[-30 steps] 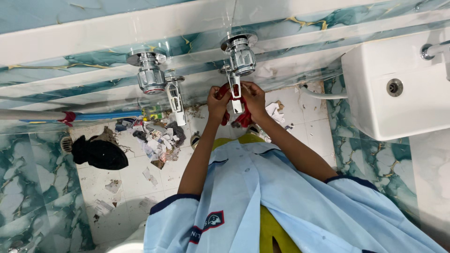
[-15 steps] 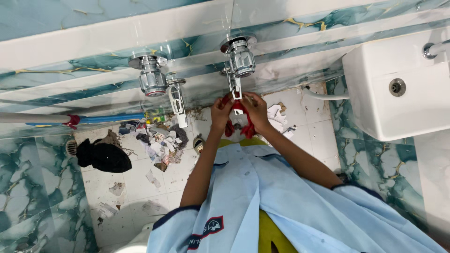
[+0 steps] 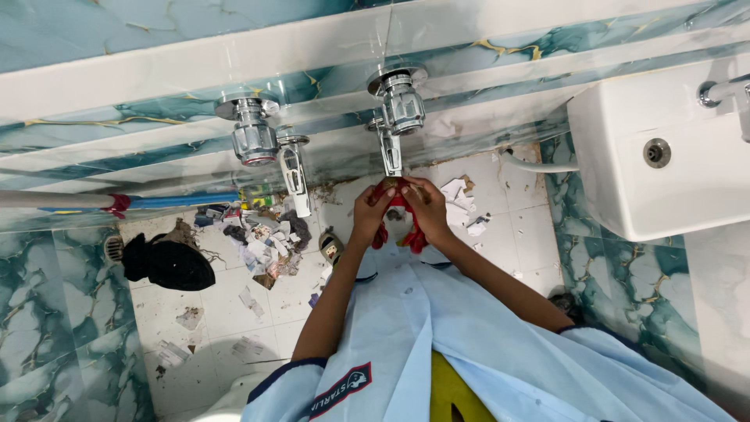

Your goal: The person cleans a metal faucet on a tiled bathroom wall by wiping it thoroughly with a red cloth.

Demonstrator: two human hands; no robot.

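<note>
Both my hands are raised in front of me just below the right chrome tap [image 3: 400, 105] on the tiled wall. My left hand [image 3: 370, 211] and my right hand [image 3: 426, 205] together grip a red cloth [image 3: 396, 220] bunched between them, right under the tip of that tap's spout [image 3: 390, 160]. The cloth hangs down in folds below my fingers. A second chrome tap [image 3: 254, 133] with its own spout stands to the left, untouched. My light blue sleeves fill the lower part of the view.
A white toilet cistern [image 3: 664, 156] with a hose is at the right. Scattered paper litter [image 3: 262, 238], a black cloth [image 3: 168, 262] and a floor drain lie on the white floor tiles at left. A long handle with red and blue parts [image 3: 117, 202] crosses the left side.
My hands and the red cloth have slid down from around the right tap's spout to just below its tip.
</note>
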